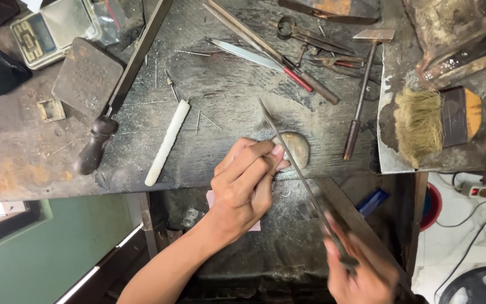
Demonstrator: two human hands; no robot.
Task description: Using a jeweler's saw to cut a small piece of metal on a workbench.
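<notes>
Evidently your left hand (246, 183) pinched a small piece, too small to identify, against the worn bench (226, 95) edge, while your blurred right hand (361, 270) gripped the long file (296, 163) slanting across it.

right hand (361, 270) blurred, pinched piece hidden

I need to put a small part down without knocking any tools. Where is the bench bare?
Bare wood lies between the white stick and the left hand, and on the rusty strip left of the dark-handled tool. It is crowded at the top right, among the scissors, files and hammer.
</notes>
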